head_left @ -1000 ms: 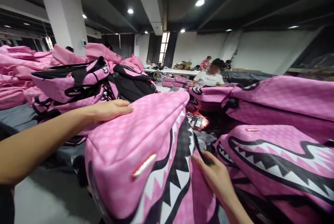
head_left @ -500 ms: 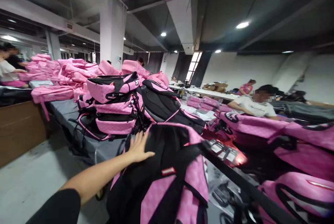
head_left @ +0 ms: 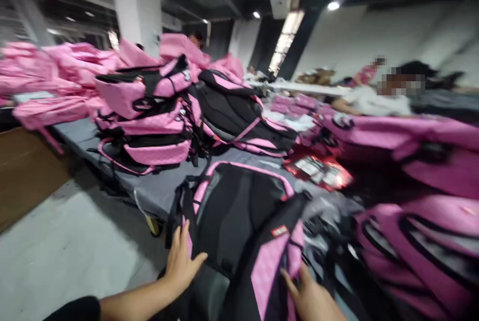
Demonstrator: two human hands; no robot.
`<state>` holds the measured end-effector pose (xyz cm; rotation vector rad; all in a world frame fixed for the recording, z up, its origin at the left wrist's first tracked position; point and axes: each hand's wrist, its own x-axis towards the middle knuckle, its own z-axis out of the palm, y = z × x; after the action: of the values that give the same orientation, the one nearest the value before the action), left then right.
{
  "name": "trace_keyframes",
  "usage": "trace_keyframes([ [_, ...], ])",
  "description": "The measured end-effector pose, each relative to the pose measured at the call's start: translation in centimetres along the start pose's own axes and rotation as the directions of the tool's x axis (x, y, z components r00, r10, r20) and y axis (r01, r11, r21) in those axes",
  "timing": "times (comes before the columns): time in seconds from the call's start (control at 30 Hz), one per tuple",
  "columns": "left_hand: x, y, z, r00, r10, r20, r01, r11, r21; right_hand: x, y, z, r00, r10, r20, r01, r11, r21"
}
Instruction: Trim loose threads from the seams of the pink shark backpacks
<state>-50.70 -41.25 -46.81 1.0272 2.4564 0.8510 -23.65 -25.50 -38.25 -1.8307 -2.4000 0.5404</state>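
Note:
A pink and black backpack (head_left: pixel 239 211) lies back-side up on the grey table (head_left: pixel 157 189) in front of me. My left hand (head_left: pixel 182 261) rests flat on its left edge near a black strap, fingers stretched and open. My right hand (head_left: pixel 309 298) touches the lower right of the same bag beside a pink shoulder strap (head_left: pixel 271 266). Its fingers are partly hidden and blurred.
A stack of pink backpacks (head_left: pixel 145 111) stands at the back left, with another bag (head_left: pixel 239 111) leaning beside it. More pink bags (head_left: pixel 411 241) lie on the right. Red-lit tags (head_left: pixel 318 169) sit mid-table. A seated person (head_left: pixel 374 99) works far right. Grey floor (head_left: pixel 67 256) lies to my left.
The backpack has been turned from its shark-mouth front to its black back panel and laid down. My left hand slid to its lower left edge; my right hand came back into view.

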Motion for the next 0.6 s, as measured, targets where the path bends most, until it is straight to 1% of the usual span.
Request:
trace_keyframes([
  [0.03, -0.4, -1.1, 0.2, 0.998, 0.032, -0.052, -0.031, 0.999, 0.013, -1.0, -1.4, -1.0, 0.999, 0.015, -0.037, -0.019, 0.994, -0.11],
  [0.07, -0.6, -2.0, 0.3, 0.993, 0.075, -0.092, -0.072, 0.997, 0.031, -2.0, -3.2, -1.9, 0.99, 0.01, -0.143, -0.036, 0.984, -0.177],
  [0.1, -0.6, -2.7, 0.5, 0.984, 0.126, -0.125, -0.12, 0.991, 0.053, -2.7, -5.4, -2.7, 0.964, -0.002, -0.267, -0.054, 0.978, -0.204],
  [0.13, -0.4, -3.2, 0.6, 0.973, 0.177, -0.148, -0.167, 0.983, 0.082, -3.1, -7.7, -3.2, 0.94, -0.09, -0.33, 0.016, 0.975, -0.22],
  [0.17, -0.1, -3.4, 0.8, 0.961, 0.225, -0.162, -0.207, 0.971, 0.119, -3.1, -10.1, -3.4, 0.923, -0.251, -0.292, 0.18, 0.951, -0.25],
  [0.2, 0.1, -3.5, 0.8, 0.947, 0.274, -0.168, -0.248, 0.955, 0.164, -2.8, -12.1, -3.4, 0.893, -0.411, -0.184, 0.35, 0.891, -0.288],
  [0.23, 0.4, -3.5, 0.8, 0.93, 0.325, -0.17, -0.287, 0.933, 0.216, -2.3, -13.6, -3.1, 0.877, -0.467, -0.111, 0.423, 0.861, -0.282],
  [0.27, 0.6, -3.5, 0.7, 0.912, 0.373, -0.171, -0.322, 0.908, 0.268, -1.7, -14.4, -2.8, 0.889, -0.45, -0.079, 0.415, 0.867, -0.276],
  [0.3, 0.7, -3.5, 0.6, 0.894, 0.417, -0.166, -0.353, 0.881, 0.316, -1.3, -14.4, -2.4, 0.914, -0.403, -0.05, 0.375, 0.884, -0.279],
  [0.33, 0.8, -3.7, 0.5, 0.877, 0.455, -0.151, -0.381, 0.853, 0.356, -1.0, -13.6, -2.0, 0.947, -0.32, -0.044, 0.294, 0.912, -0.287],
  [0.4, 0.9, -4.4, 0.0, 0.856, 0.508, -0.101, -0.431, 0.807, 0.405, -1.2, -10.3, -1.4, 0.99, -0.126, -0.058, 0.101, 0.942, -0.321],
  [0.47, 1.0, -5.2, -0.8, 0.845, 0.533, -0.039, -0.471, 0.776, 0.419, -2.0, -6.3, -0.8, 0.997, 0.039, -0.065, -0.058, 0.944, -0.326],
  [0.5, 1.2, -5.3, -1.5, 0.834, 0.552, -0.007, -0.499, 0.758, 0.42, -2.5, -4.6, -0.4, 0.995, 0.093, -0.042, -0.102, 0.948, -0.302],
  [0.53, 1.5, -5.0, -2.3, 0.815, 0.579, 0.021, -0.533, 0.736, 0.417, -3.0, -3.3, 0.0, 0.991, 0.13, -0.008, -0.127, 0.955, -0.266],
  [0.57, 2.0, -4.1, -3.3, 0.787, 0.614, 0.052, -0.578, 0.706, 0.41, -3.3, -2.4, 0.6, 0.988, 0.155, 0.025, -0.145, 0.963, -0.227],
  [0.6, 2.7, -2.6, -4.2, 0.739, 0.666, 0.098, -0.643, 0.656, 0.395, -3.6, -2.0, 1.3, 0.985, 0.169, 0.046, -0.157, 0.968, -0.194],
])
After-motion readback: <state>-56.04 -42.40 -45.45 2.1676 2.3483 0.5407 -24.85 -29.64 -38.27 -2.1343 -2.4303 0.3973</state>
